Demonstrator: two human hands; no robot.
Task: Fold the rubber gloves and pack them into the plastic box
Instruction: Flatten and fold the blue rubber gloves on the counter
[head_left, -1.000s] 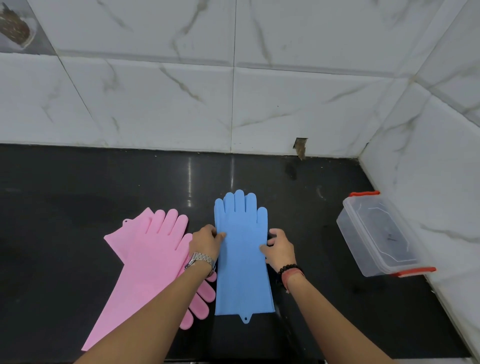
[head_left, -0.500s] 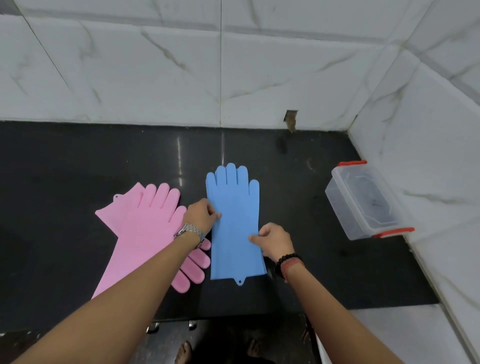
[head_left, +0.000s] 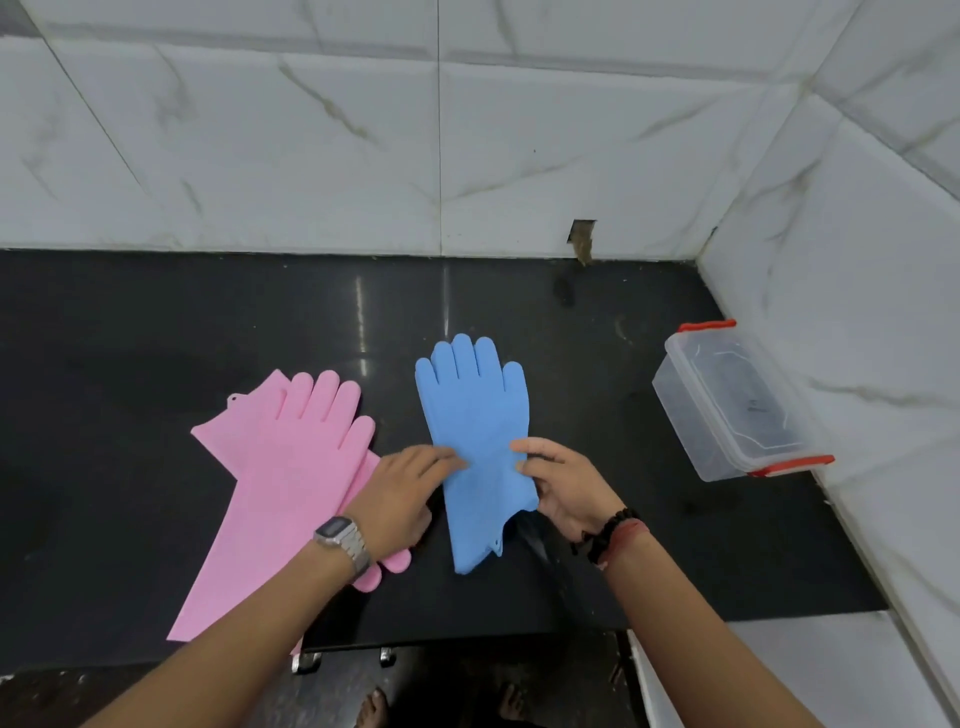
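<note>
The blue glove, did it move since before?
Yes. The blue glove's cuff end has been lifted off the black counter by the right hand, and is now curling up toward the glove's fingers.

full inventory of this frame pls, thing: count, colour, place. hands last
blue glove: 1, blue, middle of the counter, fingers toward the wall, cuff's right corner lifted.
pink gloves: 2, pink, left of the blue glove, overlapping and crossed.
plastic box: 1, clear with red clips, right side of the counter by the side wall, lid on.
counter: 1, glossy black, runs to the tiled walls.
wall tiles: white marble-look, behind and to the right.
watch: 1, silver, left wrist.
bead bracelet: 1, black, right wrist, beside a red band.
bare feet: 2, on the floor at the bottom edge.
left hand: fingers flat on the blue glove's left side.
right hand: holds the blue glove's lifted right edge.
</note>
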